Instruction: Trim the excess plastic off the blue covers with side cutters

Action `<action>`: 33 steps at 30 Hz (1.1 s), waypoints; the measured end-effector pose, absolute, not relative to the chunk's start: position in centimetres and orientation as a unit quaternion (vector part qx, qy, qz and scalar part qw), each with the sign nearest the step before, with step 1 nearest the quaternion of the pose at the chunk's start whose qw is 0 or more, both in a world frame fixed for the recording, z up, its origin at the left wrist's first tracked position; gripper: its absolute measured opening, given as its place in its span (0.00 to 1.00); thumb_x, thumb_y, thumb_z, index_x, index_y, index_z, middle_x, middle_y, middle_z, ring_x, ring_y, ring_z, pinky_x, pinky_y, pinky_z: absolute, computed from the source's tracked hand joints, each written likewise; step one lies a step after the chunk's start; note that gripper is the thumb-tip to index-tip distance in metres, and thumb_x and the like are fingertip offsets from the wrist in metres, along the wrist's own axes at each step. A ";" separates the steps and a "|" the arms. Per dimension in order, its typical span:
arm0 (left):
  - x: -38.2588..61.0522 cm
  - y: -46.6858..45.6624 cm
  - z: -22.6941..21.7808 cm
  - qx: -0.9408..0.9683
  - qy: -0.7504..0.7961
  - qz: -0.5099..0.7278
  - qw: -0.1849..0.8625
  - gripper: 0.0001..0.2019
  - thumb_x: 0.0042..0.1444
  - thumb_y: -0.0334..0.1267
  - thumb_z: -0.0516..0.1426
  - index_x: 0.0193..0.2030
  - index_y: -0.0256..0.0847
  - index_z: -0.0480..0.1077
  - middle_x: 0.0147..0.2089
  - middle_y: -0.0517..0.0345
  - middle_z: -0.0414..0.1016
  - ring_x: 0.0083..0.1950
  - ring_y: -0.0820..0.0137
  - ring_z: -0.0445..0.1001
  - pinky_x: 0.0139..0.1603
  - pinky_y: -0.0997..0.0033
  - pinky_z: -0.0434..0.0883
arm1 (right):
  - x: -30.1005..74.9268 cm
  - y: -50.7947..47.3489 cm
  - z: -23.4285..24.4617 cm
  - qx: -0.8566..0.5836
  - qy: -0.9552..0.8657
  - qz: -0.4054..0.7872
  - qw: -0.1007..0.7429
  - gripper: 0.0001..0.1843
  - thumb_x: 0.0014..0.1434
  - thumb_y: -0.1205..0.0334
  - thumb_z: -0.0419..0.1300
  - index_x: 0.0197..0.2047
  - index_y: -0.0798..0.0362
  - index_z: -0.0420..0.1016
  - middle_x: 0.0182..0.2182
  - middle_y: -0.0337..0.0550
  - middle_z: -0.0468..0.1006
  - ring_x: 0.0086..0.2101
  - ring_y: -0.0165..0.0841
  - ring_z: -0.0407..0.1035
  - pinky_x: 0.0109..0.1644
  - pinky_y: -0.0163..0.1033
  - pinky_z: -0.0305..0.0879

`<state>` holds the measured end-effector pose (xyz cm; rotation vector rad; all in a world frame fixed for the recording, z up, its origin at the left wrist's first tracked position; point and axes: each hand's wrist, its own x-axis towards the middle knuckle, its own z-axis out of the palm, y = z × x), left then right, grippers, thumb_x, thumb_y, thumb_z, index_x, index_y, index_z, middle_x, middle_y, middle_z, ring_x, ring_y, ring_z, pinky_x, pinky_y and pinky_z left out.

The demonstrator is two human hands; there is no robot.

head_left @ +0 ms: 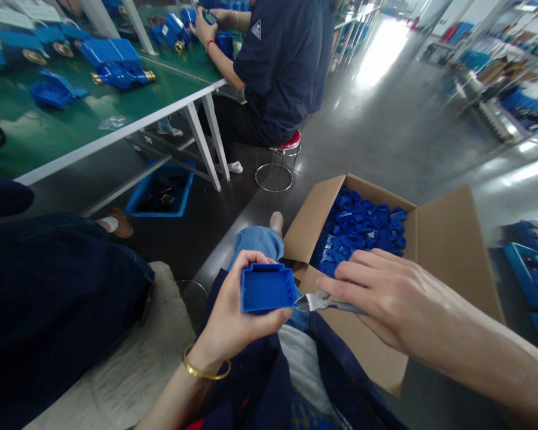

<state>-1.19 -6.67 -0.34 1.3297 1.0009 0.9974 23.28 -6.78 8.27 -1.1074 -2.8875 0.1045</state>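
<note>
A shallow blue plastic box, its hollow side facing up, is gripped by my left hand, with the thumb along the near edge and the fingers behind the far side. My right hand is closed around a pair of metal pliers. The jaws of the pliers meet the box at its near right corner. Whether they bite on the plastic is too small to tell. Most of the plier handles are hidden under my right palm.
An open cardboard box full of blue plastic parts stands beyond my right hand. A green-topped table bears blue valve-like bodies at left. A co-worker sits on a red stool; a blue crate lies below.
</note>
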 end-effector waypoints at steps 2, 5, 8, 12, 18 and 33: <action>-1.2 -6.7 -0.3 0.566 0.425 0.424 0.565 0.25 0.48 0.34 0.69 0.48 0.48 0.63 0.48 0.61 0.72 0.42 0.70 0.75 0.41 0.72 0.74 | 23.2 -6.9 8.3 -0.360 -0.932 0.036 0.026 0.15 0.63 0.74 0.54 0.48 0.49 0.73 0.35 0.38 0.73 0.36 0.38 0.64 0.40 0.43 0.55; -1.2 -6.6 -0.4 0.568 0.426 0.420 0.565 0.25 0.48 0.35 0.69 0.49 0.49 0.63 0.49 0.61 0.72 0.43 0.69 0.75 0.42 0.71 0.74 | 22.9 -6.9 8.5 -0.370 -0.928 0.036 0.033 0.12 0.62 0.73 0.55 0.44 0.50 0.74 0.32 0.38 0.71 0.34 0.38 0.62 0.38 0.43 0.54; -1.2 -6.6 -0.6 0.569 0.427 0.420 0.564 0.25 0.48 0.35 0.70 0.49 0.49 0.63 0.50 0.61 0.72 0.45 0.68 0.75 0.44 0.71 0.74 | 22.6 -7.0 8.8 -0.379 -0.924 0.044 0.029 0.12 0.61 0.73 0.56 0.43 0.50 0.75 0.31 0.39 0.70 0.33 0.38 0.61 0.37 0.43 0.53; -1.2 -6.6 -0.6 0.572 0.428 0.419 0.561 0.25 0.47 0.34 0.70 0.49 0.48 0.63 0.50 0.60 0.72 0.46 0.67 0.75 0.44 0.70 0.74 | 22.6 -6.9 9.0 -0.386 -0.919 0.079 0.021 0.14 0.60 0.74 0.56 0.45 0.50 0.75 0.31 0.38 0.70 0.32 0.37 0.61 0.37 0.42 0.54; -1.3 -6.6 -0.3 0.568 0.430 0.411 0.569 0.25 0.47 0.34 0.69 0.48 0.47 0.63 0.50 0.59 0.72 0.46 0.66 0.75 0.44 0.69 0.74 | 22.6 -6.8 9.1 -0.386 -0.918 0.092 0.016 0.14 0.60 0.75 0.56 0.45 0.48 0.74 0.31 0.37 0.69 0.33 0.36 0.62 0.37 0.42 0.54; -1.4 -6.5 -0.3 0.560 0.437 0.405 0.575 0.25 0.46 0.36 0.70 0.48 0.46 0.63 0.50 0.57 0.71 0.46 0.65 0.75 0.44 0.68 0.74 | 22.3 -7.1 8.6 -0.368 -0.930 0.010 0.019 0.17 0.56 0.77 0.56 0.46 0.50 0.75 0.31 0.38 0.71 0.32 0.38 0.63 0.37 0.42 0.56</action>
